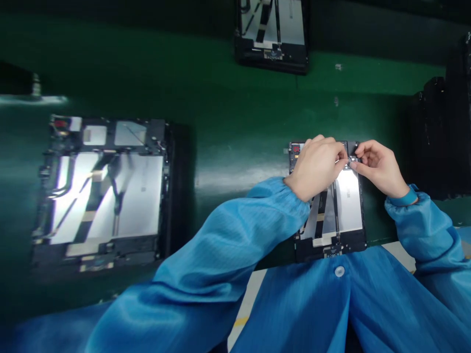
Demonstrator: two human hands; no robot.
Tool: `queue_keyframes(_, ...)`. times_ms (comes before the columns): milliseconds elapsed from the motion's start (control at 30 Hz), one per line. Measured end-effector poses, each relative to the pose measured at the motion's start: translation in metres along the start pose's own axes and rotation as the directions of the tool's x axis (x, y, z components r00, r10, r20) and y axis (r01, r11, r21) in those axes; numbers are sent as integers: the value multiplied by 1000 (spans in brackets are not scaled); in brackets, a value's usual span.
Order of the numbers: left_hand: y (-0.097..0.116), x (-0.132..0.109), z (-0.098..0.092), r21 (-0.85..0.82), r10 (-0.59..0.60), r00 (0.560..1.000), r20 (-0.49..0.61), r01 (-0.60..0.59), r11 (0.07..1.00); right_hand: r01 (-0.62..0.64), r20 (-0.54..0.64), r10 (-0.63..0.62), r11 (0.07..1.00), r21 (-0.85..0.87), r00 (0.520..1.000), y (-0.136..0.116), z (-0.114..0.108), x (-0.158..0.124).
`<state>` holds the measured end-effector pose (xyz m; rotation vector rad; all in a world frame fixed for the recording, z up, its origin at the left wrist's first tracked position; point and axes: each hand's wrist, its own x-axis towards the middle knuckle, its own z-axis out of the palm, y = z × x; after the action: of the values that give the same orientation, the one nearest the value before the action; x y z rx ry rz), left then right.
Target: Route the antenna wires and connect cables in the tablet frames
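In front of my body lies an opened tablet (348, 196), its inside facing up, with a silvery panel and dark ribbon cables. Over its upper part rests my left hand (318, 164), thumb and forefinger pinched near the upper right corner. From the right side my right hand (382, 166) reaches to the same spot, its thumb and fingertips closed together. The fingertips of both hands nearly meet there at a tiny part. That part is too small and too covered to name.
Another opened tablet (142, 196), larger in view and slightly blurred, lies at the left. A further one (272, 54) sits at the far side of the green work surface (228, 108). Black objects (437, 142) stand stacked at the right edge.
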<state>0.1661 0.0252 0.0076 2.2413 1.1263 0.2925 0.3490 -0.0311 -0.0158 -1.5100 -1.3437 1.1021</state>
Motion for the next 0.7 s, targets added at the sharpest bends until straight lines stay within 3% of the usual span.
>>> queue_keyframes(300, -2, 1, 0, -12, 10, 1000, -1, -10, 1000, -10, 36, 11, 1000, -14, 999, -3, -2, 1)
queue_keyframes(533, -1, -2, -3, -34, 33, 999, 3, -33, 999, 63, -5, -65, 982, -177, 998, -6, 6, -3)
queue_keyframes(600, -11, 7, -12, -63, 25, 998, -50, -28, 998, 100, -35, -110, 973, -208, 993, -3, 9, -7)
queue_keyframes(667, -35, 26, -26, -39, -46, 980, -192, 40, 998, 121, -82, -136, 977, -175, 987, 5, 12, -10)
queue_keyframes(700, -52, 38, -37, -3, -109, 951, -289, 113, 994, 122, -113, -137, 984, -127, 984, 10, 14, -11)
